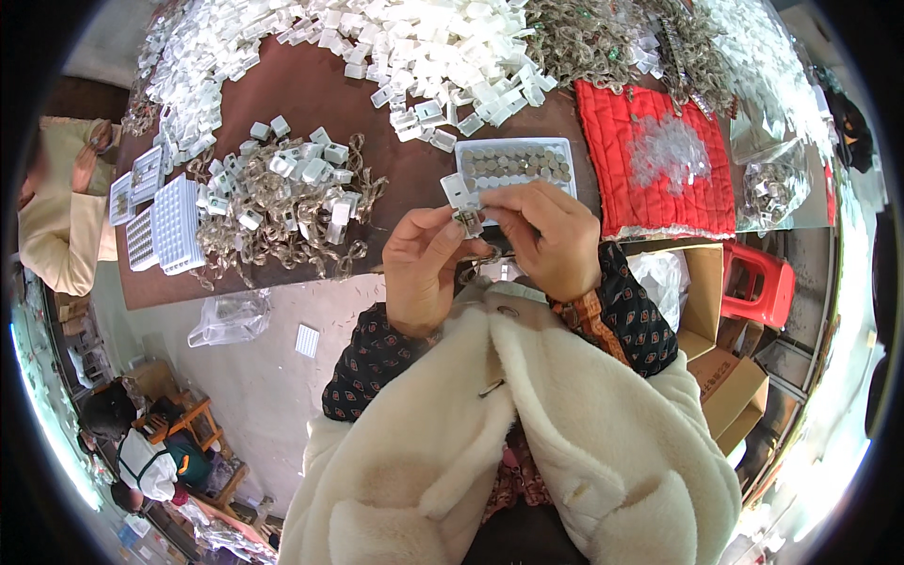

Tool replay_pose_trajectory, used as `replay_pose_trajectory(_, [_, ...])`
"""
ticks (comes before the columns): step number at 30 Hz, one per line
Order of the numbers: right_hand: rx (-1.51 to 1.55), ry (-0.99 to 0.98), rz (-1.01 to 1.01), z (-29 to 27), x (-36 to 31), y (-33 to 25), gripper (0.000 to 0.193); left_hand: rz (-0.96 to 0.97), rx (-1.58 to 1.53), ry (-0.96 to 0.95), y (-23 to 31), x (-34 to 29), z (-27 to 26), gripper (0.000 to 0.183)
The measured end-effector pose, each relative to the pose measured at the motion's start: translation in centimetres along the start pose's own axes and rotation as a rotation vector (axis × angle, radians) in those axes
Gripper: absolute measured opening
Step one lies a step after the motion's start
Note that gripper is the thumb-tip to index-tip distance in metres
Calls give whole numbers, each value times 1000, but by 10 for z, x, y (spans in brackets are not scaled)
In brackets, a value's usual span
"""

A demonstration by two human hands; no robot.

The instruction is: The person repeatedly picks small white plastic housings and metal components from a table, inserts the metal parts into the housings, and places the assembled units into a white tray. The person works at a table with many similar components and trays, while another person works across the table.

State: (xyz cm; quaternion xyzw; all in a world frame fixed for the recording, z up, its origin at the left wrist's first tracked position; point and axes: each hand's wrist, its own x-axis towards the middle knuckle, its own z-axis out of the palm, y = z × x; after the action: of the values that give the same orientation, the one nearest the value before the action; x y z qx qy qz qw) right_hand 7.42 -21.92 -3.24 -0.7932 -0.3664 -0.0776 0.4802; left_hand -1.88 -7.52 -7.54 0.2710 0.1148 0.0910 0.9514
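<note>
Close to the table's front edge, my left hand [422, 268] pinches a small white plastic case [456, 191] between thumb and fingers. Its upper piece stands up, and a lower part with small metal-looking details shows at the fingertips. A brownish cord hangs below it, partly hidden by my hands. From the other side, my right hand [554, 235] has its thumb and fingertips closed on the same case. Just beyond my right hand is a white tray [515, 144] with several round, silvery button cells [499, 162] in it. My right fingers overlap its near edge.
Left of my hands lies a pile of white cases with brownish cords [282, 202]. White compartment trays [177, 221] stand farther left. Heaped white plastic cases [414, 47] cover the far side. Clear small pieces [667, 151] lie on a red quilted cloth [603, 160]. Someone sits at the left [61, 221].
</note>
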Motion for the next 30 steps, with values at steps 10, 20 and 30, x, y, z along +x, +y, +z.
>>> replay_pose_trajectory(10, [58, -156, 11, -17, 7, -16, 20, -45, -21, -72, 0, -5, 1, 16])
replay_pose_trajectory(20, [86, -60, -170, -10, -3, -21, 35, -6, -46, 51, -1, -7, 15, 16])
replay_pose_trajectory(30, [760, -56, 565, -7, 10, -13, 15, -147, 5, -24, 1, -8, 14, 20])
